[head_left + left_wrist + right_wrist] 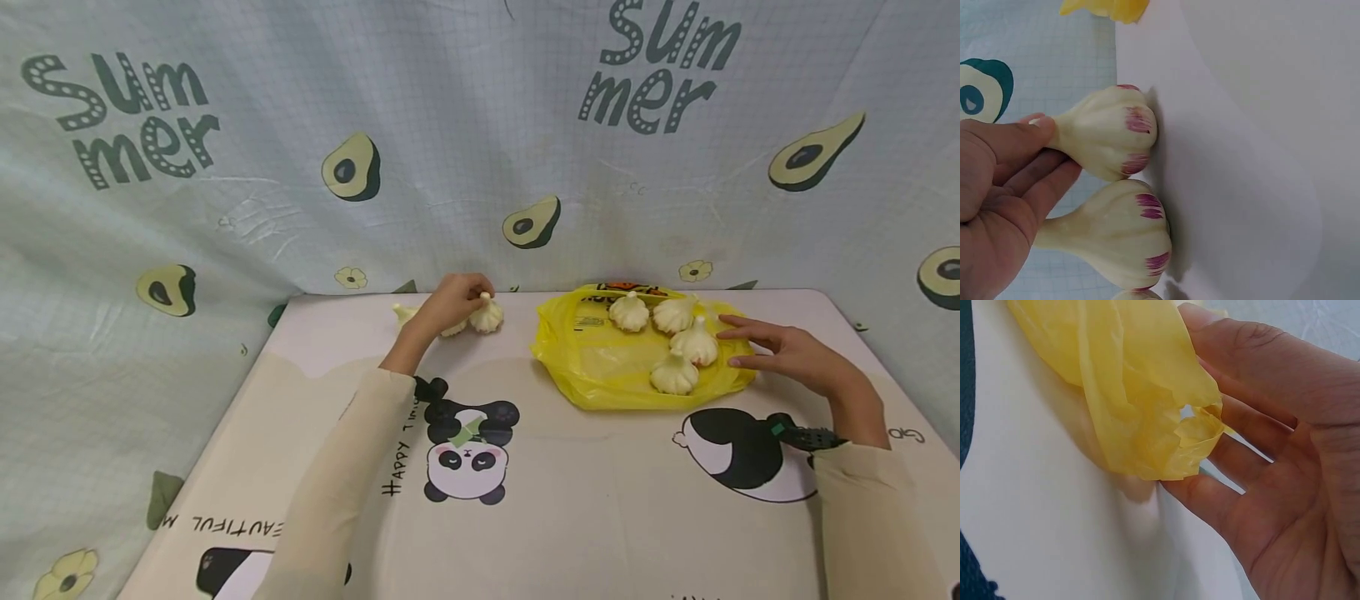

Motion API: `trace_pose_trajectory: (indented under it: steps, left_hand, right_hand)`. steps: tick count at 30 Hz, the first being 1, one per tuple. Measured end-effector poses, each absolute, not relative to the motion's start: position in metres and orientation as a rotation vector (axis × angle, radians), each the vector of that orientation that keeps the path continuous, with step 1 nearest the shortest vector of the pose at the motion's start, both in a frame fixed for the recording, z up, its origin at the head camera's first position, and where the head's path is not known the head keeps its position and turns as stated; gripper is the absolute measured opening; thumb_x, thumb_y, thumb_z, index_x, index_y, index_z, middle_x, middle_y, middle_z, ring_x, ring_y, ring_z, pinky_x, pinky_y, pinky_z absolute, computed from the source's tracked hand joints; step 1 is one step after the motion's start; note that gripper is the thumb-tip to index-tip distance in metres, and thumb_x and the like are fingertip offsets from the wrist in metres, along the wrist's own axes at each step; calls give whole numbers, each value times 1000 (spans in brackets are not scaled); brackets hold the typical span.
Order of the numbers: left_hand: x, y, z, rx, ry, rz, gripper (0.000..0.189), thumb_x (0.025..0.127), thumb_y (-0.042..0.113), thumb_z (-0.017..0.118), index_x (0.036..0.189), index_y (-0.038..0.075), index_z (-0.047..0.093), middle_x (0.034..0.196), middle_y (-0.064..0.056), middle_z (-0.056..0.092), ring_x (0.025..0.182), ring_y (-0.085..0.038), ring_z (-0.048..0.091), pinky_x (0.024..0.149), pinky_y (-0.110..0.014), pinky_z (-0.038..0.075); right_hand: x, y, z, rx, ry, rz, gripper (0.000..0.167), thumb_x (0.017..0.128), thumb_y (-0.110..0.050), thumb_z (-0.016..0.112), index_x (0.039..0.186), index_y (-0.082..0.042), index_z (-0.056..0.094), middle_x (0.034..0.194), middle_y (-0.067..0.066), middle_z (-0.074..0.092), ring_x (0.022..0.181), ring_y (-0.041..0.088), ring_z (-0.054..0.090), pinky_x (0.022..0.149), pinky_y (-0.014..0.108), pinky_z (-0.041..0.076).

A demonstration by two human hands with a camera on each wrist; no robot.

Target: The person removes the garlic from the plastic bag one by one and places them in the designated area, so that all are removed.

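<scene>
My left hand [450,304] pinches a garlic bulb [1107,131] by its neck, thumb on one side and fingers on the other. The bulb is pale with purple streaks at its base, and its bottom is right at the tabletop. Close beside it sits a second garlic bulb [1116,234], and a third bulb [403,314] shows partly behind my left wrist. My right hand [795,354] is spread at the right edge of a yellow plastic bag [600,362], its fingers relaxed around the crumpled edge. Several garlic bulbs [693,342] sit on the flattened bag.
A pale tablecloth [570,517] printed with pandas covers the table. Right behind the table's back edge hangs a light blue curtain [450,108] with avocado prints. The yellow bag lies near that back edge, right of the left hand's bulbs.
</scene>
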State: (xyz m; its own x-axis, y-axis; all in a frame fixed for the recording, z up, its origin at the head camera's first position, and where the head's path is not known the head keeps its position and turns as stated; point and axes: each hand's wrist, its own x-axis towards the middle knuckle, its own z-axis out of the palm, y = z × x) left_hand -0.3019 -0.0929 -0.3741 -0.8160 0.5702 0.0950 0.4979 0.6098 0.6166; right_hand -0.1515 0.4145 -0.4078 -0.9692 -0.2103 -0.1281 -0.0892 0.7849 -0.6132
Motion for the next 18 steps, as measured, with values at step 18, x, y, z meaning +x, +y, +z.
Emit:
trace_pose_trajectory:
  steps: [18]
  left_hand:
    - [-296, -96, -366, 841, 2796, 905, 19, 100, 1, 62, 116, -5, 70, 113, -17, 71, 106, -28, 67, 91, -37, 55]
  right_hand:
    - [-151, 414, -413, -226, 2793, -957, 55, 95, -33, 72, 140, -4, 59, 161, 25, 30, 142, 59, 27, 104, 77, 28]
